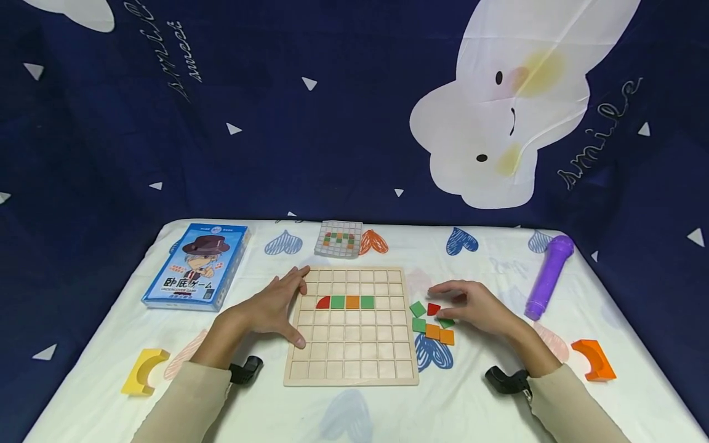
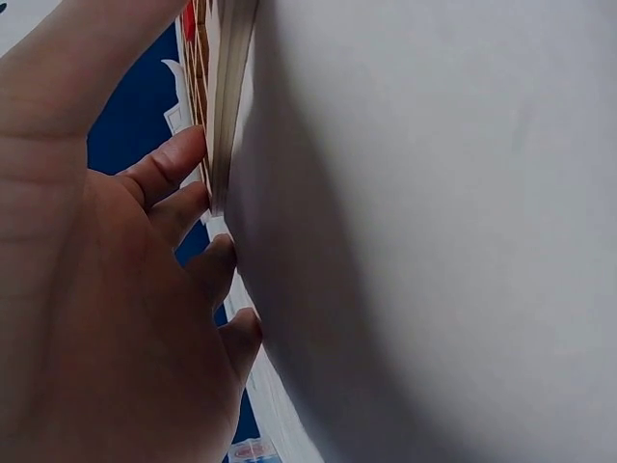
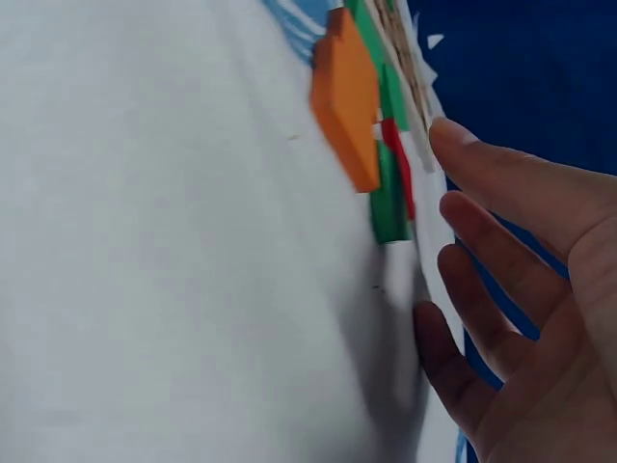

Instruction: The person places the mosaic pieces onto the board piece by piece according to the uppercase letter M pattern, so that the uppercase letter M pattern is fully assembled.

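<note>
Head view, hands (image 1: 271,306) (image 1: 480,306) spread, 4 tiles (image 1: 352,302) across wooden board (image 1: 352,352), left wrist, board edge-on

Grid board (image 1: 352,333) — smooth, matt wood.

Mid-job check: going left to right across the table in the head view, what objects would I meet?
Yellow arch block, blue box, wooden board, loose tiles, purple stick, orange arch block. Left out: the small pattern card, directly behind the board.
</note>
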`<state>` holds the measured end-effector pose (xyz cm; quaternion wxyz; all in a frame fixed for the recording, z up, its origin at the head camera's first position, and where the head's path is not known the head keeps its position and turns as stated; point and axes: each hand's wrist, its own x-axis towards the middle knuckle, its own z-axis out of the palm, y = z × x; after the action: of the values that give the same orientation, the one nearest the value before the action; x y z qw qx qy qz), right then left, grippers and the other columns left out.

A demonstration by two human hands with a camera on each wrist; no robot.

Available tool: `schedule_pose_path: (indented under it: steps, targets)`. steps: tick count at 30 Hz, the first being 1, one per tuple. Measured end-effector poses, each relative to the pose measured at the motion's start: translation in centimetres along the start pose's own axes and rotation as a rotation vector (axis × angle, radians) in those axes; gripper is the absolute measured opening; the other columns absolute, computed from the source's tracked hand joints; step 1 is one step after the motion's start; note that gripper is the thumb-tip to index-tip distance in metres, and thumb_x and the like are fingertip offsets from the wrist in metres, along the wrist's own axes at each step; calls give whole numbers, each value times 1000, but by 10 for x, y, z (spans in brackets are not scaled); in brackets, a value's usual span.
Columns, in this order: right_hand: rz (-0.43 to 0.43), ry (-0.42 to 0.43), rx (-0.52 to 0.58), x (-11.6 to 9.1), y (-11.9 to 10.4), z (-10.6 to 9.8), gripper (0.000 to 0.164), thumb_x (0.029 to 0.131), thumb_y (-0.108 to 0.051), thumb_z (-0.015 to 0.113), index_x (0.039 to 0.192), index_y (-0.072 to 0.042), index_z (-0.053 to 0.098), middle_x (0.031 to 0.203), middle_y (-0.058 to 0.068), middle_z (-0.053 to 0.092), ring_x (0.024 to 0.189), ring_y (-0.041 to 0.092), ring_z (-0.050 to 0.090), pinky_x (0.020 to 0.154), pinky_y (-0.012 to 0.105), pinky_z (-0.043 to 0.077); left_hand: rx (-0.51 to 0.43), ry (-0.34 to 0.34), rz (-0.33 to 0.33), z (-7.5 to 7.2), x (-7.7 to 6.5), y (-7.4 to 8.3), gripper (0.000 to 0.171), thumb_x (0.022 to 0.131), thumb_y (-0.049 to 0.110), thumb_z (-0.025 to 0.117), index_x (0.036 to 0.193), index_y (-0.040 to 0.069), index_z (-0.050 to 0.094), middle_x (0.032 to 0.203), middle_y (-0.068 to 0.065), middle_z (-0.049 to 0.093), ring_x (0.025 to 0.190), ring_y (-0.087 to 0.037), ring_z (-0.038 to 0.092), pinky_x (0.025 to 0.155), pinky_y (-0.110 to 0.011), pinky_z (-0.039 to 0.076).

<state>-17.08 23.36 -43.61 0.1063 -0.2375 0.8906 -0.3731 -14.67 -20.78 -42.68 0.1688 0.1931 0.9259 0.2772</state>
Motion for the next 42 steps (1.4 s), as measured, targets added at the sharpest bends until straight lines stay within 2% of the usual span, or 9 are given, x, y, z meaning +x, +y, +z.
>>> schedule_pose_path:
  steps: [9,15,27,33,39,42]
  targets:
    - [5,15,-31,0,6,8,43,82,-28,85,123,-21,72,122,-5,75,115,16,66,98,25,54,0,-6,-6,1,-1,1,92,51,51,99,116,11,47,172,-19,16,160,-45,8,129,-66,8]
    - [33,19,-47,1,4,12,41,82,-26,85,121,-23,73,121,-6,75,115,16,63,98,25,51,-5,-1,2,1,-2,1,90,52,49,99,115,11,48,172,-19,16,160,-46,8,128,-68,8]
    - [44,20,-73,4,1,17,31,82,-22,84,112,-26,76,111,-10,76,110,14,65,104,32,51,15,10,11,2,-2,-2,91,51,52,99,114,11,47,172,-18,16,160,-45,9,128,-67,9]
    - [46,22,-73,5,1,16,25,84,-19,83,107,-25,77,104,-11,77,102,11,65,94,25,51,13,5,3,1,-1,-2,91,50,52,99,113,12,47,172,-17,16,161,-44,9,129,-66,9]
    - [35,32,-20,3,2,10,22,85,-19,82,106,-22,77,100,-9,78,92,4,65,85,21,53,21,14,11,1,-2,-1,90,51,52,99,113,11,47,171,-20,18,159,-46,11,128,-68,11]
    - [17,37,33,1,1,6,21,87,-17,81,107,-18,77,101,-5,78,88,2,66,84,19,56,23,17,15,0,-2,-1,90,51,51,99,113,11,47,171,-20,18,159,-47,11,128,-68,11]
